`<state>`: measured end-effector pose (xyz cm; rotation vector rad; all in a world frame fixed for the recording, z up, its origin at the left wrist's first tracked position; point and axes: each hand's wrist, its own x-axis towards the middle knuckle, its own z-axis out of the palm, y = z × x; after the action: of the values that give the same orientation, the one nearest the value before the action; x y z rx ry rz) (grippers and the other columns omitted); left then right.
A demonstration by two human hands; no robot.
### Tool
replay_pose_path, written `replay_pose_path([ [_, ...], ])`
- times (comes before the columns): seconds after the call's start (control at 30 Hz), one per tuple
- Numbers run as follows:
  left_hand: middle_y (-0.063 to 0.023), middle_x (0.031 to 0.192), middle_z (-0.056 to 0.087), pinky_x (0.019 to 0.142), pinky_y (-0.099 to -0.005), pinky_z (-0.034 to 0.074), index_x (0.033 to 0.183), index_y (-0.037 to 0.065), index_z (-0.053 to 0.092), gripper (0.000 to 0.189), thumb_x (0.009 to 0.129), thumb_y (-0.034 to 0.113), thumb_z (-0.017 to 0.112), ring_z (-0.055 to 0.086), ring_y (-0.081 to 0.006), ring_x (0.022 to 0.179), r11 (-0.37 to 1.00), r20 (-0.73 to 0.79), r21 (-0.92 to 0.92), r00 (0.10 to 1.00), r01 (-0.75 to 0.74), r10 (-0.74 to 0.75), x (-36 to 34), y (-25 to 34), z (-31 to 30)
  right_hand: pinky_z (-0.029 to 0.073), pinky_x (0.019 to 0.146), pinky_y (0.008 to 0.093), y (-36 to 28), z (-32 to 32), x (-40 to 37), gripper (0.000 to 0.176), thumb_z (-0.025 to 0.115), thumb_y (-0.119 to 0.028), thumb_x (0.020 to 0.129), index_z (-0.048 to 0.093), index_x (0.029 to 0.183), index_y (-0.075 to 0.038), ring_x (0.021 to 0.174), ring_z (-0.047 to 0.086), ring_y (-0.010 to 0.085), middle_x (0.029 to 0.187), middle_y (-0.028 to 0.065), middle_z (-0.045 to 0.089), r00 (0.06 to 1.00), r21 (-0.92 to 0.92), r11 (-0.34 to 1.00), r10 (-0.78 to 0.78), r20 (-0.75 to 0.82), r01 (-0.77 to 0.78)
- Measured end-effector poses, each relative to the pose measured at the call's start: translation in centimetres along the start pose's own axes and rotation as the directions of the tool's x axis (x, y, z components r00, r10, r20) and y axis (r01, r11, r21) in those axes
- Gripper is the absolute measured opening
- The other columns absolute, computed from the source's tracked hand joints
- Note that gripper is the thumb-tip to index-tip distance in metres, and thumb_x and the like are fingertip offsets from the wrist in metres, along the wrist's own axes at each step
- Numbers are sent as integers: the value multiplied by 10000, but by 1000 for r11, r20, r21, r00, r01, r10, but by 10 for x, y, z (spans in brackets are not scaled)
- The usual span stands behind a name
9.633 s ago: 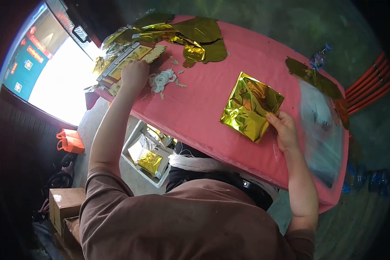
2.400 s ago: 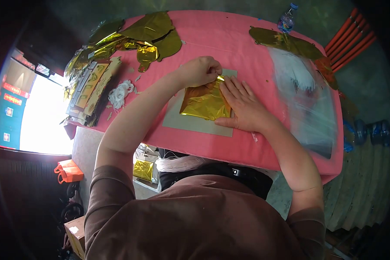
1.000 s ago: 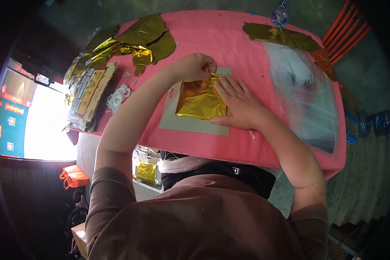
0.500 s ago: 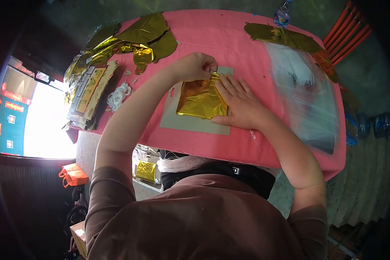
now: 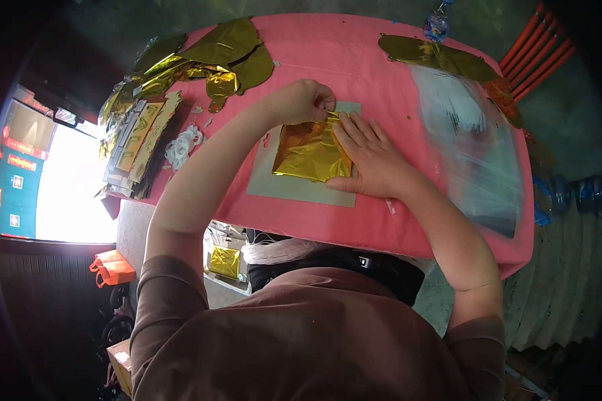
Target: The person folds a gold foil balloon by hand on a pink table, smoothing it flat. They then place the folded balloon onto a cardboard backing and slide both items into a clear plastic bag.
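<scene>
A folded piece of shiny gold foil [image 5: 308,157] lies on a flat grey card [image 5: 264,184] in front of me. My left hand [image 5: 306,103] reaches over from the left, its fingers curled and pinching the foil's top edge near the upper right corner. Flat across the foil's right side rests my right hand [image 5: 374,157], fingers stretched out and thumb at the lower corner. It covers part of the foil and of the card's right side.
Loose gold foil pieces [image 5: 224,50] lie at the table's far left. Nearer are stacked printed cards [image 5: 137,144] and a white ribbon bundle [image 5: 182,147]. Clear plastic bags [image 5: 478,160] spread across the right, below another gold foil piece [image 5: 435,53] and a bottle [image 5: 437,23].
</scene>
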<state>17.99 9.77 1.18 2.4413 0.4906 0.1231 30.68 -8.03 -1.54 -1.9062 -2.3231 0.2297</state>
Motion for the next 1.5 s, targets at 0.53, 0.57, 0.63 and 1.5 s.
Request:
replay_pose_path([
  [0.53,-69,698,605,659,-309,473,760,30,600,137,689,145,625,583,-180,683,995,124,89,990,48,-59,11,2,-3,52,1113,427,0,1,1,990,478,-663,764,129,1414,-2,1382,64,303,1471,209,108,1000,5,1000,4,9,-4],
  [0.57,-68,693,602,656,-306,471,758,30,600,134,690,142,623,579,-175,676,997,114,66,993,34,-42,10,1,-3,52,1113,427,0,1,0,990,478,-663,764,129,1414,-2,1382,64,303,1471,209,108,1000,6,1000,4,11,-4],
  [0.63,-48,694,590,657,-291,464,785,29,591,122,701,114,614,561,-154,668,998,129,53,991,27,-34,9,1,-3,52,1113,427,1,3,0,990,477,-665,763,133,1413,-2,1382,65,303,1471,210,110,1000,3,1000,-4,-8,4],
  [1.5,-9,711,581,660,-248,458,896,11,627,172,730,32,592,534,-98,669,999,23,-48,1000,10,-8,0,-4,-4,57,1112,426,1,2,0,995,466,-681,756,169,1401,15,1382,68,301,1471,206,120,1000,0,1000,-12,-12,12],
])
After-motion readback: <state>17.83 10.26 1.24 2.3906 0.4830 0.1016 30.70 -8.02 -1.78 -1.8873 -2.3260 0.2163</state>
